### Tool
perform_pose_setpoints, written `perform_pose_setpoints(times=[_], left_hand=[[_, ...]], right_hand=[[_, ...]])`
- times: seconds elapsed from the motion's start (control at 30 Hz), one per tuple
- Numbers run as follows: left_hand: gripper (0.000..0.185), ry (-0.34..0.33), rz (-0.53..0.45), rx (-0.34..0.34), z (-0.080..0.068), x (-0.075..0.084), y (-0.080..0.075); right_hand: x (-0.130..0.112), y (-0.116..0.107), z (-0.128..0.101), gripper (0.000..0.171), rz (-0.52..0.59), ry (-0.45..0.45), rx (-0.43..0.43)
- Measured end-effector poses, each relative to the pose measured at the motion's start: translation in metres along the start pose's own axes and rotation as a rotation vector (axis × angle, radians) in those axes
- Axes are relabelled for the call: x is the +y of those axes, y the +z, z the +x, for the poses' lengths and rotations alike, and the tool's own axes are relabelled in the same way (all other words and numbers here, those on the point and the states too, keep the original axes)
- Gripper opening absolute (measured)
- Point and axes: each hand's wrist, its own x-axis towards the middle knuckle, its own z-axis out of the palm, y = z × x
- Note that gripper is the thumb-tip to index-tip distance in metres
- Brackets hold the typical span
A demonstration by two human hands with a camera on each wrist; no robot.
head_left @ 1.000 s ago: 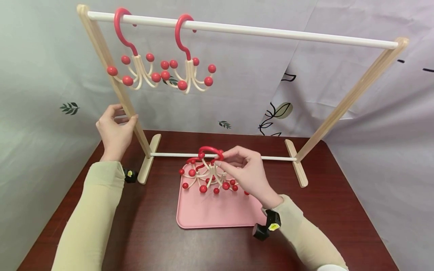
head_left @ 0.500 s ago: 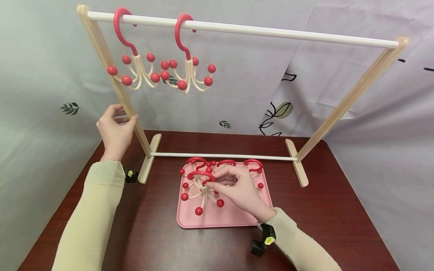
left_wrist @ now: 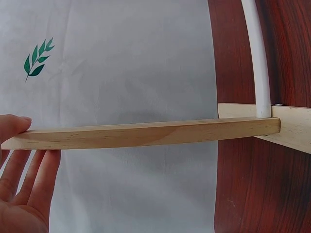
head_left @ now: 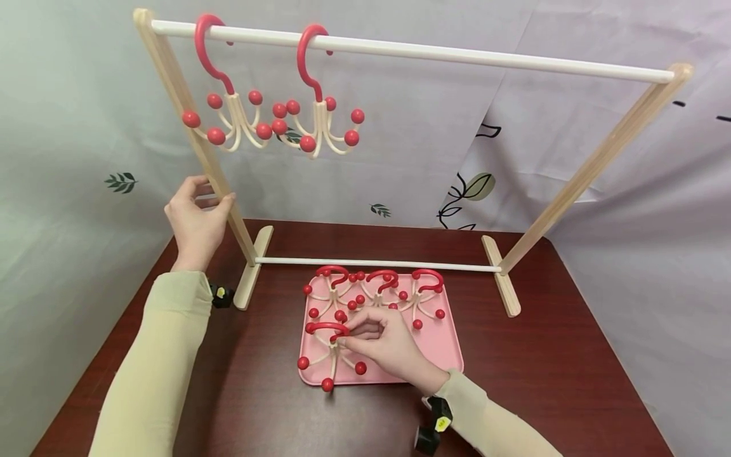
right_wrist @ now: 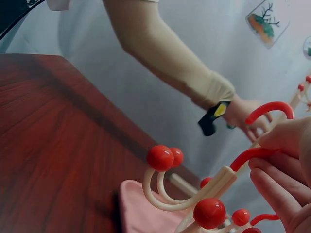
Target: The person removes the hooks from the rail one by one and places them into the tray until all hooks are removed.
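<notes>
My right hand (head_left: 388, 343) pinches the red hook of a multi-arm hanger (head_left: 325, 325) over the front left of a pink tray (head_left: 440, 355). This hanger has cream arms tipped with red balls; in the right wrist view the hanger's hook (right_wrist: 272, 108) curves between thumb and fingers. My left hand (head_left: 197, 222) holds the left wooden post (head_left: 202, 149) of a rack. In the left wrist view its thumb lies on one side of the post (left_wrist: 160, 135), fingers on the other. Three similar hangers, left (head_left: 334, 294), middle (head_left: 378, 298) and right (head_left: 419, 295), lie along the tray's back.
Two more hangers, one at the far left (head_left: 233, 105) and one beside it (head_left: 320, 117), hang from the white top rail (head_left: 457, 56). The lower rail (head_left: 457, 266) runs just behind the tray. Another wooden post (head_left: 594, 168) stands on the right.
My right hand has brought the hanger toward me and to the left, from the back of the tray to its front left, uncovering the other hangers. The left hand keeps its place.
</notes>
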Motion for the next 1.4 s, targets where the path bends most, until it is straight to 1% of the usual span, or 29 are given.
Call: perform_pose_setpoints(times=[0.17, 0.33, 0.67, 0.97, 1.1, 1.2, 1.33, 1.4], left_hand=[[0.036, 0.004, -0.003, 0.006, 0.000, 0.000, 0.000], [0.037, -0.006, 0.003, 0.003, 0.000, 0.001, 0.001], [0.036, -0.004, -0.003, 0.002, -0.001, 0.000, 0.000], [0.037, -0.003, -0.005, 0.000, 0.000, 0.000, 0.001], [0.037, 0.000, -0.004, 0.000, 0.000, 0.000, 0.001], [0.038, -0.003, 0.001, 0.000, 0.000, 0.000, 0.000], [0.038, -0.008, 0.007, 0.000, -0.001, 0.001, 0.000], [0.038, -0.009, 0.007, -0.001, -0.001, 0.001, 0.000]], right_hand=[[0.007, 0.004, -0.001, 0.019, 0.005, 0.065, -0.007], [0.013, 0.005, 0.000, 0.018, -0.003, 0.088, 0.007], [0.021, 0.006, 0.005, 0.016, -0.020, 0.121, 0.024], [0.026, 0.005, 0.010, 0.016, -0.063, 0.111, 0.053], [0.027, 0.005, 0.011, 0.019, -0.067, 0.122, 0.056], [0.025, 0.003, 0.010, 0.027, -0.055, 0.124, 0.048], [0.017, -0.002, 0.010, 0.040, -0.028, 0.097, 0.029], [0.011, -0.005, 0.011, 0.043, -0.022, 0.070, 0.031]])
